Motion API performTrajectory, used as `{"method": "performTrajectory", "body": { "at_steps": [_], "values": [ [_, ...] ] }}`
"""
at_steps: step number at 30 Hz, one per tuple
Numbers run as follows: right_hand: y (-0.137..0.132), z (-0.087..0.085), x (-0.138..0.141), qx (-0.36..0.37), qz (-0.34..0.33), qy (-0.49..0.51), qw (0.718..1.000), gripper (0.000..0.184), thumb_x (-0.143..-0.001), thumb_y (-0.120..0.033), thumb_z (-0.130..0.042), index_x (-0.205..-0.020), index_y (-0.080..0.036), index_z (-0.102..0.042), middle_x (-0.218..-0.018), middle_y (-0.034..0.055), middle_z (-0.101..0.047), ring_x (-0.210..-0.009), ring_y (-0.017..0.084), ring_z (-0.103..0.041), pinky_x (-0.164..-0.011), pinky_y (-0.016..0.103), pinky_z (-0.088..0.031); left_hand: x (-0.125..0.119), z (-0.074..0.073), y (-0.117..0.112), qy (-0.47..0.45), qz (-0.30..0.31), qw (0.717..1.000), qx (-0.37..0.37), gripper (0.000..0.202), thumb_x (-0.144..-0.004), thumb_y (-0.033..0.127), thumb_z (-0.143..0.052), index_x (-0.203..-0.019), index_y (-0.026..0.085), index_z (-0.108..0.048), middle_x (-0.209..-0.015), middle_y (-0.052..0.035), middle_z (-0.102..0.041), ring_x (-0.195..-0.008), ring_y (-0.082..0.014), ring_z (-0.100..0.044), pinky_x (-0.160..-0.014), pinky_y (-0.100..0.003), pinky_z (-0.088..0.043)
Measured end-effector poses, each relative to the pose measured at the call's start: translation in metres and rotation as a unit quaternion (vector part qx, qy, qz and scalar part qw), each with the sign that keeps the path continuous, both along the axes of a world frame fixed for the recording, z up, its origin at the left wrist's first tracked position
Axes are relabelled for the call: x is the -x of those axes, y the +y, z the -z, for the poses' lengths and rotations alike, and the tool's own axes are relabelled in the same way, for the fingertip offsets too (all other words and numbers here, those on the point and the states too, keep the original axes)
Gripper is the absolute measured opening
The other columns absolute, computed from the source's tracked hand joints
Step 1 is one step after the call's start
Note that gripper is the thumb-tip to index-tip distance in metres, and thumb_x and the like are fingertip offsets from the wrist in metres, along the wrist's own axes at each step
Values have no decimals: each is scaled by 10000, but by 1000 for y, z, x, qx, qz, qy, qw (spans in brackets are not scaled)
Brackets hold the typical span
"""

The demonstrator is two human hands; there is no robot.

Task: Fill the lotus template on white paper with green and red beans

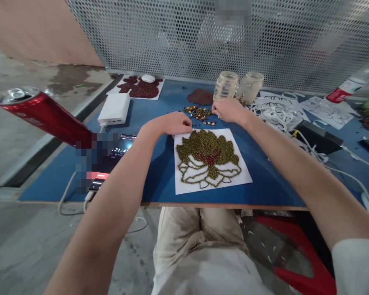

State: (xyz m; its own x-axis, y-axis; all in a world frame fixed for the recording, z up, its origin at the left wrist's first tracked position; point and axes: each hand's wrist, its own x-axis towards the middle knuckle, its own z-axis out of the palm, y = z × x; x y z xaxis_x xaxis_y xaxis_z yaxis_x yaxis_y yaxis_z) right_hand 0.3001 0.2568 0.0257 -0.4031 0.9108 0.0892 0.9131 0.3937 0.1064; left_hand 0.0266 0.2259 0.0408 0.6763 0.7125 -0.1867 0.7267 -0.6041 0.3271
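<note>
On the blue table lies a white sheet [184, 188] with a flower picture made of green beans [203, 141] and some dark red beans [212, 156]; several petals are left white. My left hand [178, 122] rests at the sheet's upper left corner, its fingers curled inward; what they hold, if anything, is hidden. Beyond the sheet is a loose pile of mixed beans and yellow kernels [197, 111]. At the right side of that pile is my right hand [229, 110], fingers pinched together and pointing left. Anything between those fingertips is too small to make out.
Two clear jars [226, 84] stand behind my right hand, beside a reddish-brown heap [200, 96]. Left are a red can [49, 119], a phone [110, 157] and a white power bank [115, 108]. Cables, a black box [320, 137] and a bottle [353, 84] occupy the right.
</note>
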Motion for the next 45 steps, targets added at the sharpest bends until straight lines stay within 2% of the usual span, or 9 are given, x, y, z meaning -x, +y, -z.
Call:
{"method": "performTrajectory", "body": {
  "at_steps": [5, 8, 13, 18, 22, 27, 35, 41, 45],
  "values": [
    [-19, -8, -10, -52, 33, 67, 996, 279, -1014, -243, -542, -1171, -150, -752, -1173, 167, -789, -958, 281, -690, -843, 395, -495, 2, -3, 1, 14, -16, 1000, -17, 292, -790, 409, -551, -820, 213, -767, -810, -57, -733, -755, -204, -615, -691, -334, -402],
    [-46, -17, -22, -75, 16, 139, 987, 188, -944, -267, -595, -1061, -202, -727, -1033, 121, -780, -902, 276, -674, -792, 387, -480, 2, -3, 2, 18, -20, 1000, -12, 278, -780, 416, -558, -807, 218, -750, -779, -51, -709, -728, -200, -594, -674, -339, -383],
    [-130, -27, -22, 21, -121, 263, 957, 63, -906, -271, -619, -924, -240, -671, -925, 46, -755, -796, 203, -652, -759, 346, -478, 2, -2, 3, 14, -19, 1000, 2, 244, -750, 415, -562, -742, 228, -718, -728, -42, -662, -701, -201, -558, -666, -349, -364],
    [-224, -15, -4, 64, -79, 286, 953, 73, -905, -217, -628, -874, -272, -664, -851, 0, -770, -703, 177, -660, -703, 333, -468, 4, -3, 4, 21, -34, 999, 34, 222, -735, 430, -589, -660, 231, -657, -715, -39, -633, -686, -196, -525, -649, -349, -348],
    [-265, 6, 2, 47, -47, 299, 952, 91, -983, -243, -619, -930, -289, -677, -862, -2, -789, -710, 200, -700, -693, 350, -495, 5, -5, 2, 38, -57, 995, 74, 202, -711, 425, -610, -656, 231, -627, -722, -33, -628, -683, -192, -509, -629, -335, -333],
    [-278, 20, 6, 32, -2, 308, 951, 112, -1012, -225, -573, -944, -290, -633, -842, 10, -756, -736, 240, -724, -682, 378, -510, 4, -7, -2, 33, -60, 994, 83, 209, -696, 430, -615, -651, 226, -627, -746, -41, -641, -686, -194, -514, -641, -337, -347],
    [-277, 20, 12, 37, 5, 299, 953, 109, -1009, -243, -559, -927, -313, -575, -799, -7, -720, -711, 263, -719, -637, 405, -511, 4, -5, -1, 36, -65, 994, 79, 220, -700, 421, -619, -693, 233, -732, -754, -40, -651, -681, -185, -498, -651, -340, -323],
    [-277, 22, 11, 35, 15, 279, 960, 122, -1017, -247, -577, -911, -305, -591, -777, -5, -706, -678, 253, -695, -628, 408, -514, 3, -5, -2, 30, -69, 994, 79, 204, -705, 414, -630, -674, 228, -707, -755, -40, -645, -682, -184, -492, -644, -338, -331],
    [-277, 22, 10, 37, 5, 283, 958, 145, -1058, -263, -569, -941, -297, -647, -897, 24, -787, -786, 269, -753, -709, 435, -572, 4, -5, -2, 35, -67, 994, 76, 209, -721, 425, -628, -688, 236, -710, -740, -43, -648, -688, -189, -493, -630, -331, -319]
  ]
}}
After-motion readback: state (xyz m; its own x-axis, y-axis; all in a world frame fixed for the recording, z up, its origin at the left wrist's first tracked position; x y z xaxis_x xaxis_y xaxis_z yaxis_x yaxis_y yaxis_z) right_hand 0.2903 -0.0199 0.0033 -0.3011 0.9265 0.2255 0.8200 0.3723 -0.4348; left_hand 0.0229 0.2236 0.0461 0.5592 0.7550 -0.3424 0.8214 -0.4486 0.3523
